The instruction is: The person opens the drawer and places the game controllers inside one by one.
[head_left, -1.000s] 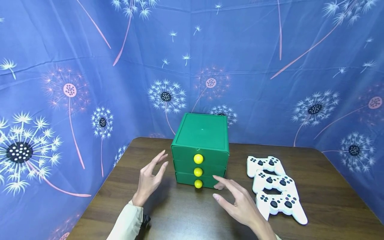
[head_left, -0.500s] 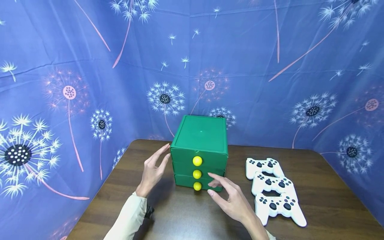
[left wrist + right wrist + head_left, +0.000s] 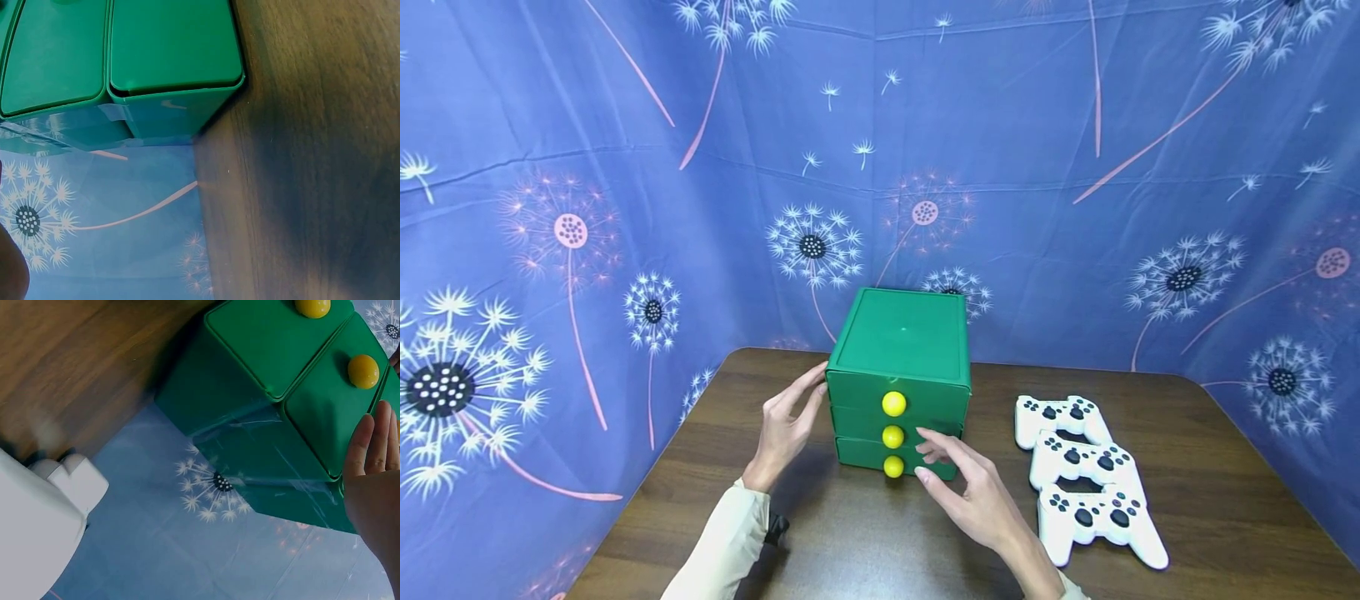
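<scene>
The left hand, fingers and thumb apart, is touching or just beside the left edge of the green box (image 3: pixel 902 333) at the table's (image 3: pixel 850 542) far middle, while the right hand (image 3: pixel 981 492), likewise spread, hovers before its right front.

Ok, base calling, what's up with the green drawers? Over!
Left hand at the green drawers, left side. Right hand near yellow knobs, holding nothing. Drawers look shut. White controllers off right, not blocking.

We see a smooth green drawer box (image 3: pixel 904 333), plastic by its look, with glossy yellow knobs (image 3: pixel 894 404) and shiny clear tape (image 3: pixel 244 427). We note smooth white plastic controllers (image 3: pixel 1088 456), a wood-grained, faintly glossy table (image 3: pixel 865 533) and creased blue cloth (image 3: pixel 1015 192).
</scene>
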The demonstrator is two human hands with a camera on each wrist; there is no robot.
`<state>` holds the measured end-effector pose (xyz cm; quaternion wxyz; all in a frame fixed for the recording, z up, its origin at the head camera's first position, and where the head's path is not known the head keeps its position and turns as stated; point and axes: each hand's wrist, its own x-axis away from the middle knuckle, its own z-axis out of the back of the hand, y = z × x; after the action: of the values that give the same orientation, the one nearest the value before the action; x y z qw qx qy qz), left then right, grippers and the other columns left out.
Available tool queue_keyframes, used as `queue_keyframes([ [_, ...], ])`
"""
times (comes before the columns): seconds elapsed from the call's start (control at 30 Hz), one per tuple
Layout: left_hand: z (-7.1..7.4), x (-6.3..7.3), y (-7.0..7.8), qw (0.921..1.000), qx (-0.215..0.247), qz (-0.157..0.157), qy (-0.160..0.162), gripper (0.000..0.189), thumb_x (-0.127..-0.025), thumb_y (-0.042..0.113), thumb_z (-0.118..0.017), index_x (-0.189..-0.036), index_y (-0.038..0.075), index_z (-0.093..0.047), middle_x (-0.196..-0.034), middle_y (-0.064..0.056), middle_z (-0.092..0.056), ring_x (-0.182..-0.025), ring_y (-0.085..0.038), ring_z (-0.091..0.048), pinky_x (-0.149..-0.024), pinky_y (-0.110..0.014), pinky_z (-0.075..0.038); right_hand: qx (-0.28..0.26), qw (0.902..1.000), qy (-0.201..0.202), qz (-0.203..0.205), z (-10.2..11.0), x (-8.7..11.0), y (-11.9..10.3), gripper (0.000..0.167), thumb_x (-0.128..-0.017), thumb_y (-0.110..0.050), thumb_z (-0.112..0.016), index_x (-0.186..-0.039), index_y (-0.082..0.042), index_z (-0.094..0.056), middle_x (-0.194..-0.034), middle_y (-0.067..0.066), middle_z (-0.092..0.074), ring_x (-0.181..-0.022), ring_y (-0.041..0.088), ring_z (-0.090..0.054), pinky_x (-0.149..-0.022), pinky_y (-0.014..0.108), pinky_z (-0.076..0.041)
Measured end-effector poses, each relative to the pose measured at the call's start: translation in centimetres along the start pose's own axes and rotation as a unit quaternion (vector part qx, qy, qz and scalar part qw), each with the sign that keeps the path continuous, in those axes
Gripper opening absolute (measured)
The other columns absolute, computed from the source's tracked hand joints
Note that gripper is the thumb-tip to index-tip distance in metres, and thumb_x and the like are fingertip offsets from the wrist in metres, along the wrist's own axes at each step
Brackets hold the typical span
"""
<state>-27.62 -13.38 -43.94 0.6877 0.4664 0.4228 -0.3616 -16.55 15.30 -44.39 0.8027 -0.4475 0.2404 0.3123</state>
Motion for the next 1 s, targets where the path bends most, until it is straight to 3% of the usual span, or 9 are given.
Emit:
queue_keyframes([
  [0.2, -0.2, -0.2, 0.0, 0.9999, 0.007, -0.014, 0.005, 0.052, -0.08, -0.026, -0.073, -0.128, -0.006, -0.069, -0.118, -0.018, -0.074, -0.108, -0.024, -0.073, -0.096, -0.026, -0.057, -0.027, 0.9994, 0.02, 0.006, -0.7, -1.3, 0.2, 0.047, -0.097, 0.0, -0.07, -0.142, -0.006, -0.059, -0.117, 0.009, -0.074, -0.1, 0.02, -0.072, -0.082, 0.039, -0.062],
  [0.43, -0.1, -0.1, -0.2, 0.9998, 0.0, -0.02, -0.003, 0.057, -0.081, -0.026, -0.071, -0.133, -0.003, -0.067, -0.122, -0.015, -0.073, -0.108, -0.028, -0.073, -0.097, -0.028, -0.057, -0.074, 0.9965, 0.04, 0.005, -2.2, -3.1, 0.2, 0.054, -0.097, 0.004, -0.068, -0.147, -0.01, -0.055, -0.117, 0.012, -0.075, -0.101, 0.026, -0.073, -0.083, 0.039, -0.062],
  [0.63, -0.1, 0.0, -0.2, 0.9998, -0.002, -0.022, -0.004, 0.056, -0.082, -0.027, -0.07, -0.133, -0.003, -0.066, -0.123, -0.015, -0.073, -0.108, -0.029, -0.072, -0.097, -0.029, -0.057, -0.074, 0.9945, 0.073, 0.002, -3.2, -4.2, 0.3, 0.05, -0.094, 0.006, -0.071, -0.141, -0.007, -0.059, -0.106, 0.012, -0.077, -0.092, 0.022, -0.074, -0.08, 0.036, -0.062],
  [1.0, -0.1, -0.1, -0.3, 0.9997, -0.003, -0.026, -0.003, 0.056, -0.082, -0.027, -0.07, -0.133, -0.005, -0.066, -0.123, -0.016, -0.072, -0.106, -0.032, -0.073, -0.097, -0.029, -0.057, -0.073, 0.9925, 0.097, 0.011, -4.0, -5.6, 0.0, 0.041, -0.094, 0.001, -0.075, -0.133, -0.009, -0.066, -0.099, 0.002, -0.077, -0.084, 0.017, -0.073, -0.074, 0.029, -0.063],
])
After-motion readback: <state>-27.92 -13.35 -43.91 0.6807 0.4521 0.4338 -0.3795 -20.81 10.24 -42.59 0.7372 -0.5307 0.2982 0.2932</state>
